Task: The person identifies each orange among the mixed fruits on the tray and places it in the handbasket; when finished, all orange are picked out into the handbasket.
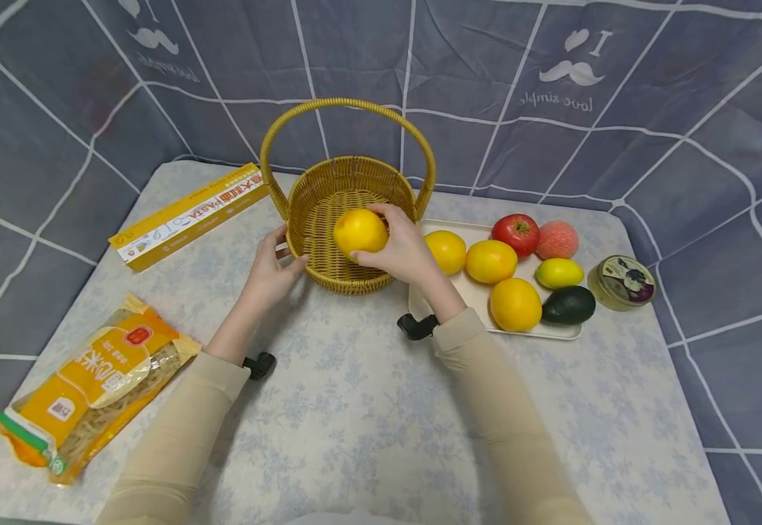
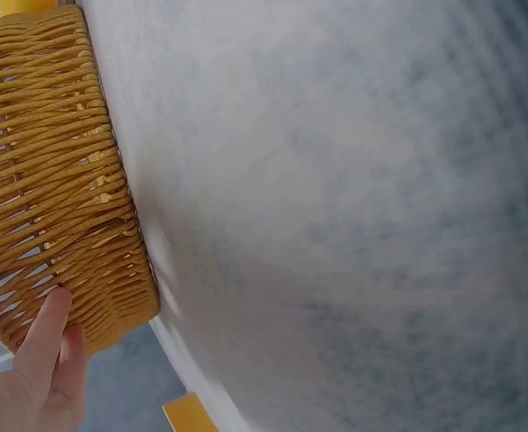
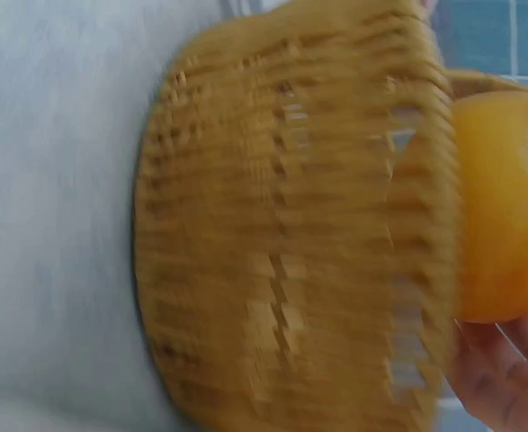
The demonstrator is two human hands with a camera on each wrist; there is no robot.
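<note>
A round orange [image 1: 359, 232] is gripped between the thumb and fingers of my right hand [image 1: 402, 244], over the open top of a wicker basket [image 1: 352, 286]. From the right wrist camera, the orange [image 3: 502, 207] shows just past the basket's rim, with fingers underneath. My left hand [image 1: 274, 268] is at the basket's left side, thumb by the rim. In the left wrist view, two extended fingers [image 2: 46, 337] touch the woven wall [image 2: 57, 171]. The basket stands upright with its tall handle [image 1: 348, 102] raised, and its woven floor shows bare around the orange.
Right of the basket, a white tray [image 1: 420, 299] bears several yellow-orange fruits [image 1: 515, 304], a pomegranate [image 1: 515, 235], a peach [image 1: 557, 240], a lemon [image 1: 559, 273] and an avocado [image 1: 568, 305]. Beyond it stands a round container [image 1: 621, 282]. A pasta box [image 1: 190, 216] and a pasta bag [image 1: 92, 386] lie left.
</note>
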